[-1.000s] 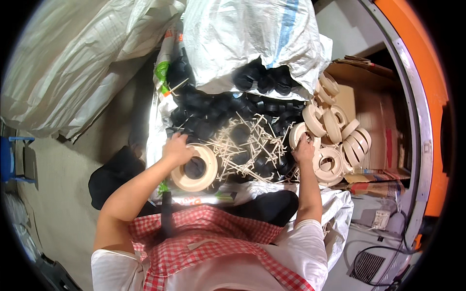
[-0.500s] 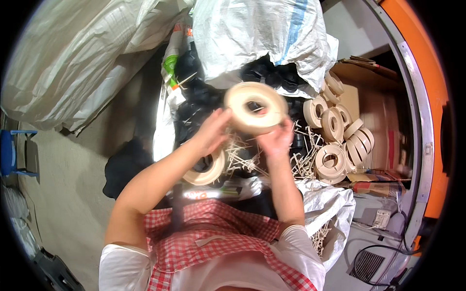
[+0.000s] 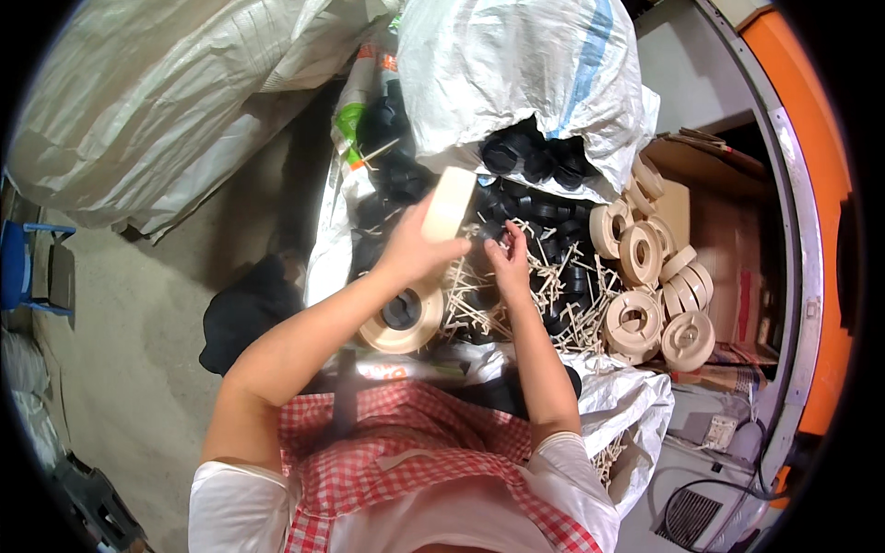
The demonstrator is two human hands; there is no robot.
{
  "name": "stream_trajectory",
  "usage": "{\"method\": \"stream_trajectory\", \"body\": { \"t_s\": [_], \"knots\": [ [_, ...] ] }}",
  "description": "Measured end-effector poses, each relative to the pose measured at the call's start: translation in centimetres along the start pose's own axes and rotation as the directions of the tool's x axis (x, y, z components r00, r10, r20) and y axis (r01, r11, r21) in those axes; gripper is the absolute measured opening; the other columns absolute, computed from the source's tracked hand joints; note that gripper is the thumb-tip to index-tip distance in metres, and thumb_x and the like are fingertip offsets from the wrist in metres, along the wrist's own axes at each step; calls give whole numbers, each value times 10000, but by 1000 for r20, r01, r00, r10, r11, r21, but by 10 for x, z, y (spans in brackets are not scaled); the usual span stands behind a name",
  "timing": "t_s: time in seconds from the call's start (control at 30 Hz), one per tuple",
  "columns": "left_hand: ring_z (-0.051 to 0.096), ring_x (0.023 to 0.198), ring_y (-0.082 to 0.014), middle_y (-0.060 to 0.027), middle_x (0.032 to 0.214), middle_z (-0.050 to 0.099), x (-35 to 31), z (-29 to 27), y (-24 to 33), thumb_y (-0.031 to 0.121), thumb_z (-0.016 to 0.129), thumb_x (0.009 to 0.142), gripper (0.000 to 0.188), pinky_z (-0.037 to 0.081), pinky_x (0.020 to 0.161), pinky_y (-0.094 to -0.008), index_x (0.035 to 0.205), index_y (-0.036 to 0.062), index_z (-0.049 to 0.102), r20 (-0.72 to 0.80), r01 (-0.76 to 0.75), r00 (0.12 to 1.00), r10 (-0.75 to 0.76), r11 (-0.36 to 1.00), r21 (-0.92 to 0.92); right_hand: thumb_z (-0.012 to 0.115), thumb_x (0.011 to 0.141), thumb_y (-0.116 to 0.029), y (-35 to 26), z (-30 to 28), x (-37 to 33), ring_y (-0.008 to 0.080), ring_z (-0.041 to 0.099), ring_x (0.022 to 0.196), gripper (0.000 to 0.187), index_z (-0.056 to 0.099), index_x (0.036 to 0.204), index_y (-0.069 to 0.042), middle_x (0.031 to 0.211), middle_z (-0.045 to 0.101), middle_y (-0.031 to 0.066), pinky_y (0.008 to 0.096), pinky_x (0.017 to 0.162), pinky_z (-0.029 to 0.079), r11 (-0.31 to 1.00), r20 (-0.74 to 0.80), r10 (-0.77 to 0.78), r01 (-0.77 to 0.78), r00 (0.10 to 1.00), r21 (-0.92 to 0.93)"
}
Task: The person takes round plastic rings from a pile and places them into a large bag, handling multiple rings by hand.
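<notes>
The beige round plastic ring [image 3: 450, 198], gripped by the left fingers [image 3: 449, 249], is best held steady; any grip by the right fingers [image 3: 517, 241] cannot be told.

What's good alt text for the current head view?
A person's left hand holds a beige ring edge-on; the right hand is beside it, above black parts and beige sticks. More rings sit at right, near a cardboard box.

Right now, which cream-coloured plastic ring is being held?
The upright, edge-on cream-coloured plastic ring in the left hand; the other rings lie unheld, below that hand or at the right.
</notes>
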State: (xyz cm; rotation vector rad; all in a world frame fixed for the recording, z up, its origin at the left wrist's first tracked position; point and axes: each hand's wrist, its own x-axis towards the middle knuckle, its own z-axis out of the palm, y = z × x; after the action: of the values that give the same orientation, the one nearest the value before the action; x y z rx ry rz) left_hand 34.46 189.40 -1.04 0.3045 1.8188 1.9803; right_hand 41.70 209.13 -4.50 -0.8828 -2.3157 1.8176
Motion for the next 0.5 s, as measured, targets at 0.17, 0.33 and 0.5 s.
{"method": "stream_trajectory", "body": {
  "t_s": [0.17,0.33,0.5],
  "knots": [
    [586,966,-145,-64,1122,585,-17,6,37,157,684,780,561,493,809,-277,1276,35,453,426,376,872,-240,886,-272,705,708,-127,-38,4,-62,222,459,1101,649,381,1267,-72,1228,420,136,330,875,442,878,284,-384,442,879,-181],
    [585,946,-137,-60,1097,589,-24,8,26,164,678,780,557,499,786,-269,1274,37,452,599,521,757,-261,794,-312,705,686,-90,-50,-15,-70,300,508,1061,608,403,1214,-64,1174,444,174,406,844,475,13,678,-696,949,235,-315],
    [566,867,-104,-47,1010,586,-28,12,32,211,714,755,621,485,714,-245,1282,42,432,487,159,862,-137,987,-5,596,875,-357,-43,-10,-60,233,629,863,614,280,1301,-48,1152,515,168,281,628,560,799,479,302,-493,824,345]
  ]
}}
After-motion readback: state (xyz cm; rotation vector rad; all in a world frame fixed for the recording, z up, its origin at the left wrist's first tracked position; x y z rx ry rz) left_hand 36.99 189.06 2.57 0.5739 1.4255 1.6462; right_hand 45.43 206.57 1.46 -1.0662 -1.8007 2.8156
